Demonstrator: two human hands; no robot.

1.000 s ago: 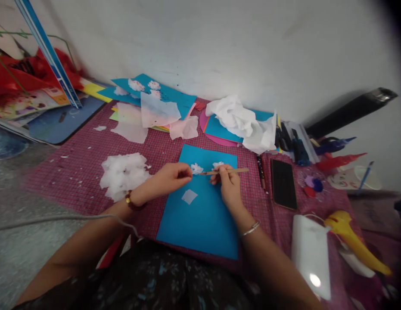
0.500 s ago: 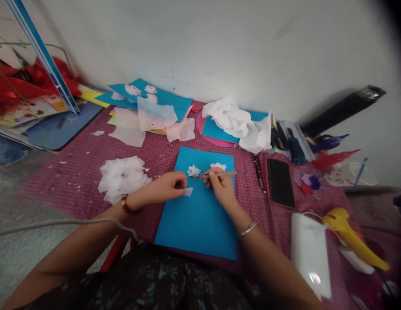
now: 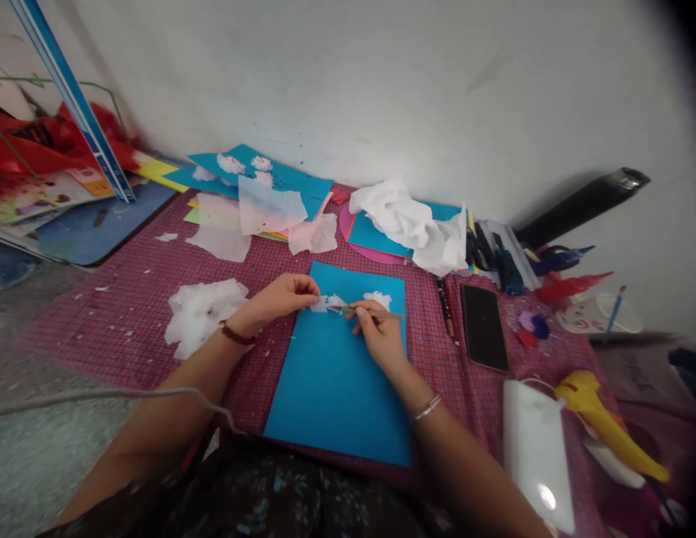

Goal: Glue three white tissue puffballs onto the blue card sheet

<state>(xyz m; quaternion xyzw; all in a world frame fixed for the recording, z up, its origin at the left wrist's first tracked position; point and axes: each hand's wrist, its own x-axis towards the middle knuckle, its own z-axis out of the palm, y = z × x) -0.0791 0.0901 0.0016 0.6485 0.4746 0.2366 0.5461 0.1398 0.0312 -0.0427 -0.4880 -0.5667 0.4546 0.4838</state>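
Note:
A blue sheet of card [image 3: 342, 388] lies on the table in front of me, with two tufts of white tissue near its top. Between thumb and fingertips, my left hand [image 3: 294, 294] pinches a small piece of white tissue paper [image 3: 320, 305] beside the left tissue tuft [image 3: 335, 302]. My right hand [image 3: 377, 329] grips a slim, pencil-like wooden stick [image 3: 389, 315]. The stick's pointed tip is at the left tuft. Just above my right fingers sits the other tissue tuft [image 3: 378, 299], partly hidden by them.
Torn white tissue pieces [image 3: 205, 314] are heaped at left. Crumpled tissue [image 3: 398, 213] and decorated blue cards [image 3: 291, 187] lie at the back. To the right are a phone [image 3: 485, 329], a white box [image 3: 538, 448] and a yellow glue gun [image 3: 605, 422]. A grey cable [image 3: 157, 390] crosses my left forearm.
My left hand has moved up the card, bringing the tissue piece to the left tuft. The right hand stays near the right tuft, still holding the stick. The view has shifted slightly.

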